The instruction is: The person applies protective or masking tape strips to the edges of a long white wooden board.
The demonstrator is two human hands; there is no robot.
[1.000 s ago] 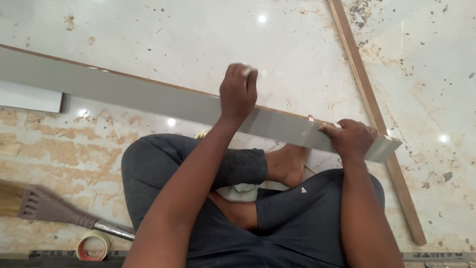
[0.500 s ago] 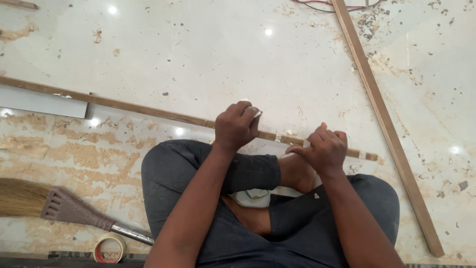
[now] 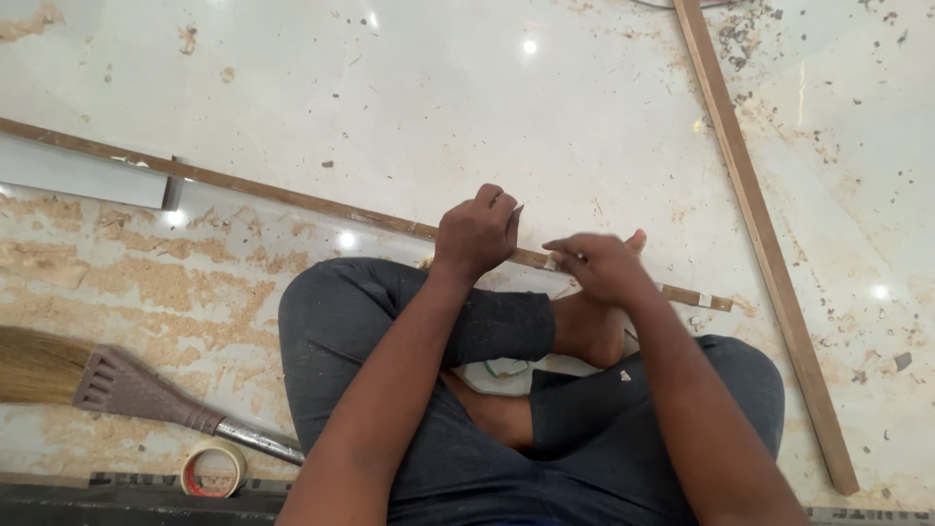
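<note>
I sit cross-legged on a pale marble floor. A long board (image 3: 292, 198) lies across in front of my knees, turned so its thin brown edge faces me; its grey face shows only at the far left. My left hand (image 3: 477, 234) is closed around the board's edge near its middle. My right hand (image 3: 599, 265) lies on the board just to the right, blurred, with its fingertips drawn together at a small white bit on the edge. The board's right end sticks out past this hand.
A long wooden strip (image 3: 760, 244) lies on the floor at the right, running from top to bottom. A broom (image 3: 127, 390) and a roll of tape (image 3: 214, 469) lie at lower left. Sawdust covers the floor at left.
The board has turned from showing its broad grey face to standing on edge and has come lower. My right hand has slid from the board's right end towards my left hand.
</note>
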